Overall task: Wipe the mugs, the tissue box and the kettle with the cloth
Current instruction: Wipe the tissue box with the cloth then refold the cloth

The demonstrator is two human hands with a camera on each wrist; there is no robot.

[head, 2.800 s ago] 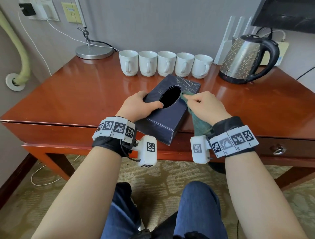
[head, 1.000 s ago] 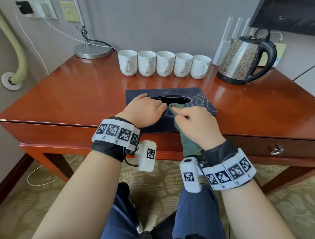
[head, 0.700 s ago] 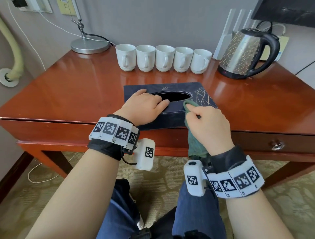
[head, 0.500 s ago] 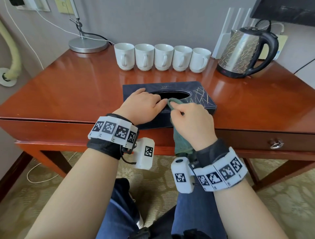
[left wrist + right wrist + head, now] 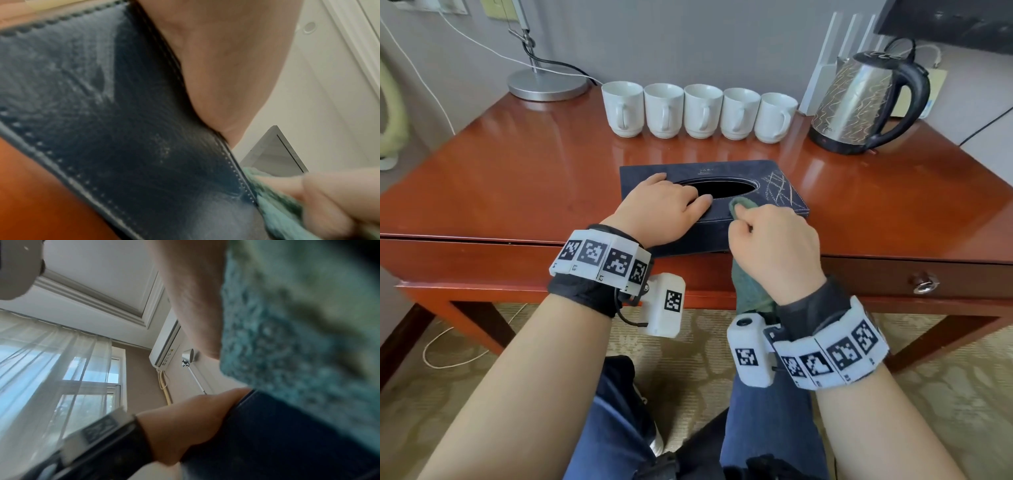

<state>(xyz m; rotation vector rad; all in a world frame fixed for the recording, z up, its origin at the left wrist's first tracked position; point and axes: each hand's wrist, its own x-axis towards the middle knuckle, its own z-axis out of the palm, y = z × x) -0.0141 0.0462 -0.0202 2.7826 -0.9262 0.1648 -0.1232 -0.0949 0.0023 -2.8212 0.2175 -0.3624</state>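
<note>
A dark navy tissue box (image 5: 774,192) lies flat near the desk's front edge. My left hand (image 5: 664,205) rests on its left top with fingers stretched toward the oval opening, palm against the leather (image 5: 123,129). My right hand (image 5: 774,240) grips a green cloth (image 5: 743,205) and presses it on the box's near top edge, just right of the left fingertips; the rest of the cloth (image 5: 298,337) hangs below the wrist. Several white mugs (image 5: 703,111) stand in a row behind the box. A steel kettle (image 5: 859,102) with a black handle stands at the back right.
The red-brown desk (image 5: 517,178) has a drawer knob (image 5: 924,286) on its front right. A lamp base (image 5: 548,84) with its cable sits at the back left. A white router (image 5: 835,61) stands against the wall beside the kettle.
The box, tilted up on edge 2.8 s ago, now lies flat. My right hand has slid the cloth leftward along the near top edge. The left hand stays on the box.
</note>
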